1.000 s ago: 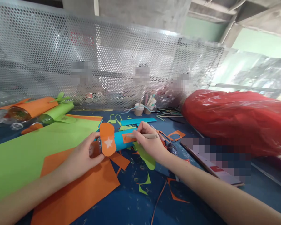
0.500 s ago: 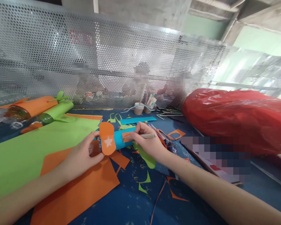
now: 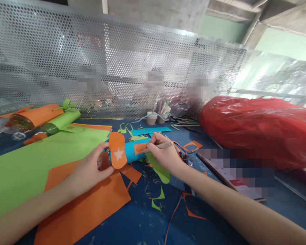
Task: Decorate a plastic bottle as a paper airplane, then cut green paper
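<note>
Over the middle of the bench [image 3: 132, 221], a blue-wrapped bottle [image 3: 130, 153] was held sideways: the left hand [image 3: 94, 168], half curled, gripped its left end beside an orange flap [image 3: 118, 143], while the right hand [image 3: 164, 156], fingers pinched, held a pen [image 3: 166, 145] at the bottle's orange patch [image 3: 139, 147]. A green sheet [image 3: 40, 163] lay toward the left edge, two cups [image 3: 152, 118] near the far edge.

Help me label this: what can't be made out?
In the head view:
Right end of the blue-wrapped bottle: hidden by the right hand.
Its left end: partly covered by the left hand.
Red plastic bag: cut off by the right edge.
People: blurred behind the perforated panel.
</note>
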Demonstrator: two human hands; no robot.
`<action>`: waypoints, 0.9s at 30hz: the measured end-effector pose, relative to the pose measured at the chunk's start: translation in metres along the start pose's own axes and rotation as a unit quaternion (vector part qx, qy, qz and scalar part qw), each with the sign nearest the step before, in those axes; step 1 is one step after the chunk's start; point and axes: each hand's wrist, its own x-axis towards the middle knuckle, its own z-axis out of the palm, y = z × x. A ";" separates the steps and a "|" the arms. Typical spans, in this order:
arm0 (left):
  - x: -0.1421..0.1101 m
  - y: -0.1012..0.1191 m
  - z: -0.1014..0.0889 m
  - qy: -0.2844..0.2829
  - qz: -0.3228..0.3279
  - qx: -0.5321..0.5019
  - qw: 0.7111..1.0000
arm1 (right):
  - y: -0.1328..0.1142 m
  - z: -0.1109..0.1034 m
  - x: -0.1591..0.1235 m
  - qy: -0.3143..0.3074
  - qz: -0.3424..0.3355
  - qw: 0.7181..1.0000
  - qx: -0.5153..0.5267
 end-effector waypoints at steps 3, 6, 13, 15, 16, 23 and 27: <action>0.000 -0.002 0.000 -0.026 -0.006 -0.003 1.000 | 0.001 -0.001 0.001 0.016 -0.003 1.000 0.013; 0.001 -0.003 0.000 -0.028 0.000 -0.015 0.999 | 0.002 -0.001 0.001 0.026 0.000 0.999 0.037; 0.001 -0.003 0.000 -0.019 -0.014 0.001 1.000 | 0.004 -0.001 0.000 0.030 -0.004 0.999 0.022; 0.000 -0.002 0.000 -0.022 -0.014 -0.003 1.000 | 0.004 -0.001 0.000 0.030 -0.007 0.999 0.017; 0.000 -0.002 0.000 -0.022 -0.012 -0.003 1.000 | 0.004 0.000 0.000 0.030 -0.007 0.999 0.016; 0.000 -0.001 0.000 -0.032 -0.001 -0.016 0.999 | 0.005 0.000 -0.001 0.006 -0.003 1.000 0.026; 0.001 -0.003 0.001 -0.034 -0.011 -0.031 0.999 | 0.006 0.001 -0.001 -0.009 -0.004 1.000 0.015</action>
